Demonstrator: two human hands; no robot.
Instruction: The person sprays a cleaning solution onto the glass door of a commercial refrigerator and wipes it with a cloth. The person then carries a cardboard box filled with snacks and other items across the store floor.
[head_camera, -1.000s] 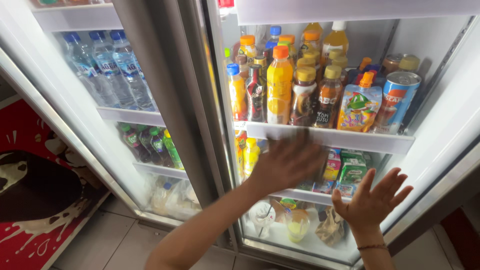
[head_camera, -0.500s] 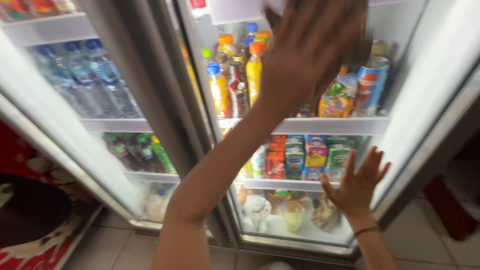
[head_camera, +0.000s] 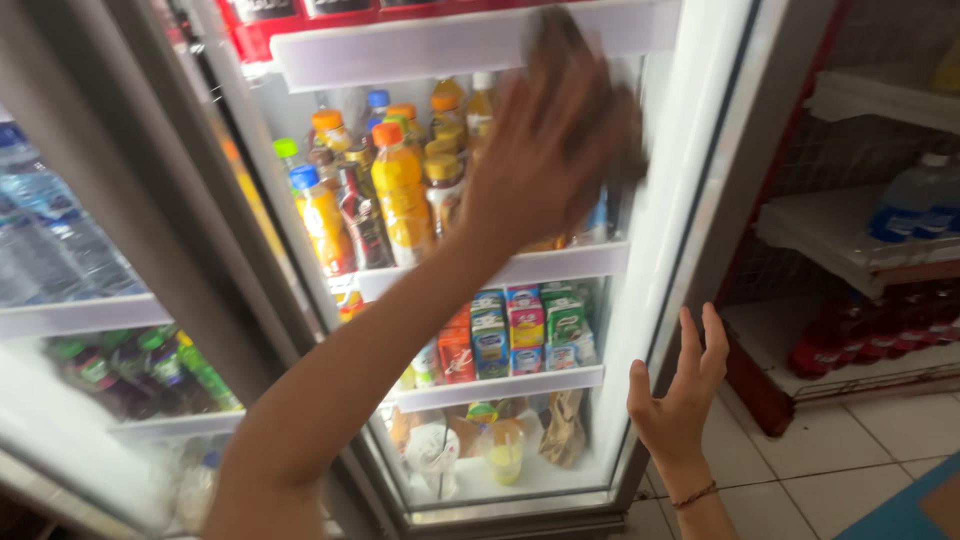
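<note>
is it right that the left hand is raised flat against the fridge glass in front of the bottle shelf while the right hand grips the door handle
Not quite. The head view shows the right hand open with fingers spread, hanging free beside the door frame and gripping nothing. The rest holds: the left hand is raised flat against the fridge glass in front of the bottle shelf.

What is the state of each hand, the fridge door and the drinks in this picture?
Left hand: raised, open, blurred, holds nothing.
Right hand: open, fingers spread, near door frame, empty.
Fridge door: shut or open, cannot tell.
Orange bottle: upright, capped.
Juice cartons: upright, in a row.
</note>
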